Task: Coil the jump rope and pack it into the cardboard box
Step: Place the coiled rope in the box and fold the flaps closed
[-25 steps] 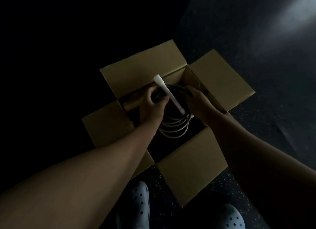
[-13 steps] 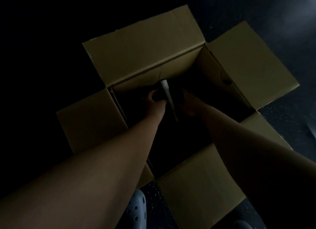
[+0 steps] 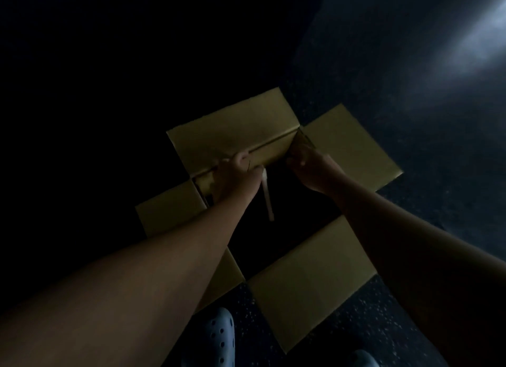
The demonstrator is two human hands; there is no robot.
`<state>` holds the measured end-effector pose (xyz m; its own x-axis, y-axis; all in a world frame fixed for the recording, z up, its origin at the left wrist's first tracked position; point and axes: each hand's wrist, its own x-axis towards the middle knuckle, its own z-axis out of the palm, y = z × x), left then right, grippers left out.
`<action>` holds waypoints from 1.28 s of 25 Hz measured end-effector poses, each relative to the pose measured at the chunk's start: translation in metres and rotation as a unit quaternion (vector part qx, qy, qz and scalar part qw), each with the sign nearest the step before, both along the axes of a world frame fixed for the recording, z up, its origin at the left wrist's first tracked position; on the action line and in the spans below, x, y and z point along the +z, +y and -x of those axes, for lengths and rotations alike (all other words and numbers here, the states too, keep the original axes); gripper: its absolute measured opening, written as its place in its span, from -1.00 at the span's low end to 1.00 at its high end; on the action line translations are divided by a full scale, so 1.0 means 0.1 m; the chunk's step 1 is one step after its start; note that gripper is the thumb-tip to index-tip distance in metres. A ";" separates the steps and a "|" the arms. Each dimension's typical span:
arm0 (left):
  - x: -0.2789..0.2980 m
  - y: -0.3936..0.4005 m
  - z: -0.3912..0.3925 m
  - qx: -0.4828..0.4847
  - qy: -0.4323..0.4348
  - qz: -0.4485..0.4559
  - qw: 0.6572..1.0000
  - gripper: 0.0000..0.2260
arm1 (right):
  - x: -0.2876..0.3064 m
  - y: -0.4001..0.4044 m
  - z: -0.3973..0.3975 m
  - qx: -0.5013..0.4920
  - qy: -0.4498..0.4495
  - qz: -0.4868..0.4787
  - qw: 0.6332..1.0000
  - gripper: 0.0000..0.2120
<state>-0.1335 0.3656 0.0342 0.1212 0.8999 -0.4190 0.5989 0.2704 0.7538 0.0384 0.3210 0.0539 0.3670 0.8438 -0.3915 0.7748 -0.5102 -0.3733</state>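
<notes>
The open cardboard box stands on the dark floor with all its flaps spread out. One white jump rope handle shows inside, slanting down into the dark interior; the coiled rope is lost in shadow. My left hand is at the far rim, by the fold of the far flap, its fingers curled. The handle's top end sits right beside its thumb, and the dim light hides any grip. My right hand reaches to the far right corner of the box, fingers against the inner wall.
The speckled dark floor surrounds the box. Two light blue clogs are at the bottom edge, just behind the near flap. A patch of light falls at the upper right. The left side is black.
Both hands have come up from deep inside the box to its far rim. The rope coil seen a second ago is down in the box, out of sight. The camera has pulled back.
</notes>
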 end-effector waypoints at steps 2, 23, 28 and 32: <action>0.39 -0.07 0.15 -0.016 0.052 -0.054 0.997 -0.53 | 0.47 -0.11 0.01 -0.010 0.001 -0.018 1.000 -0.57; -0.35 -0.06 1.13 0.205 0.223 0.067 0.951 0.08 | 0.01 -0.13 -0.94 -0.048 -0.204 0.026 0.978 -0.20; -0.44 -0.09 1.11 0.247 0.209 0.050 0.945 0.02 | -0.12 -0.06 -1.01 -0.081 -0.193 0.047 0.977 -0.06; -0.25 -0.15 1.03 0.260 0.222 0.036 0.939 -0.03 | 0.06 -0.13 -0.89 -0.085 -0.210 0.002 0.974 -0.11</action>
<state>-0.2362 0.3508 0.0090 -0.5278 0.7567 -0.3858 0.6225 0.6536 0.4304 0.1274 0.3077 0.0600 0.6305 0.7550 -0.1804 0.7623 -0.6460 -0.0396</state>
